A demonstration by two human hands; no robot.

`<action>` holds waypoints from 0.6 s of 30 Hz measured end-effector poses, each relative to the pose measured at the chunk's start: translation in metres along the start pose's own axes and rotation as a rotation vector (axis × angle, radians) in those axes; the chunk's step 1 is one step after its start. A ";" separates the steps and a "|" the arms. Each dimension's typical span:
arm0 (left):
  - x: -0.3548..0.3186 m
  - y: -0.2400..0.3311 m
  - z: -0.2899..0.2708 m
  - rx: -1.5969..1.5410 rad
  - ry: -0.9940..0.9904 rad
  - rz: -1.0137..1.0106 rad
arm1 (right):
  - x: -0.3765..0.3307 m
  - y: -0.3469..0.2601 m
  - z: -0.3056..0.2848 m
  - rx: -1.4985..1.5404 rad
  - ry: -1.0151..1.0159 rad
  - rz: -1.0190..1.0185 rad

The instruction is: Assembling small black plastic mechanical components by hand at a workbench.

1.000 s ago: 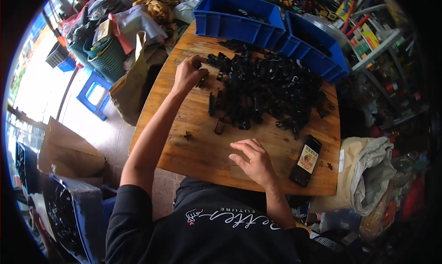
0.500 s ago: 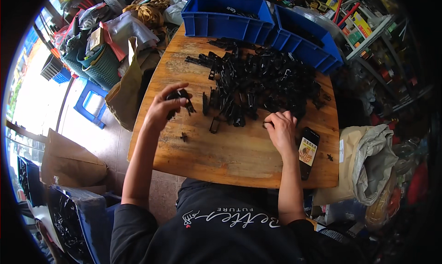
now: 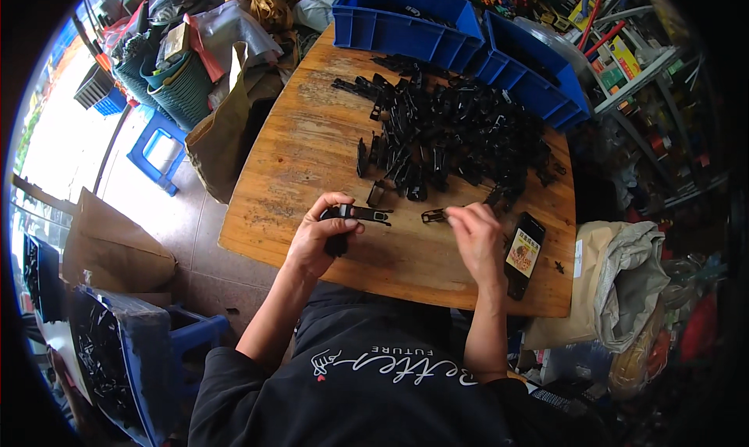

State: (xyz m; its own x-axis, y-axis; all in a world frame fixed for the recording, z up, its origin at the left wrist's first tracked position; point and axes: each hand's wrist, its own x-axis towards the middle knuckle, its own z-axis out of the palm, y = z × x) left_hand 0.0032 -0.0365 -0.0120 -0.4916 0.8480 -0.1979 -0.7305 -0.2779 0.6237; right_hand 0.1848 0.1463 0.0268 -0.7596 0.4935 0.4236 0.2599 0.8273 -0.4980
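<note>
My left hand (image 3: 314, 232) is closed around black plastic parts. One long, narrow black part (image 3: 373, 214) sticks out to the right between thumb and fingers, and more black shows below the thumb. Across from it, my right hand (image 3: 479, 235) pinches the end of a small black frame-shaped piece (image 3: 432, 215), which points left toward the other part with a gap between them. Both hands are above the near half of the wooden table (image 3: 285, 127). Just beyond them lies a big heap of similar black plastic parts (image 3: 460, 131).
Two blue bins (image 3: 407, 32) stand along the table's far edge. A phone (image 3: 524, 256) with a lit screen lies right of my right hand. Paper sacks (image 3: 616, 283) flank the table. A blue stool (image 3: 158, 147) is on the floor at left.
My left hand has come right and nearer to me, bringing its black parts opposite my right hand. The right hand now has a black frame-shaped piece showing from its fingers. The view has shifted slightly.
</note>
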 end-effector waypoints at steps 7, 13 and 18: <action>-0.005 -0.007 0.024 -0.012 0.046 0.018 | -0.010 -0.010 0.029 -0.012 -0.075 -0.011; -0.002 -0.024 0.027 0.118 0.067 0.007 | -0.017 -0.016 0.018 0.347 0.004 0.066; 0.008 -0.030 0.035 0.112 0.085 -0.047 | -0.018 -0.009 0.017 0.328 0.096 0.140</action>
State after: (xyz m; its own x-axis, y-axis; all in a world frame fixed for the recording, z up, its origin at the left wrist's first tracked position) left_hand 0.0381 -0.0055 -0.0056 -0.5004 0.8160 -0.2894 -0.6987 -0.1832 0.6916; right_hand 0.1857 0.1260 0.0107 -0.6667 0.6317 0.3956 0.1401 0.6275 -0.7659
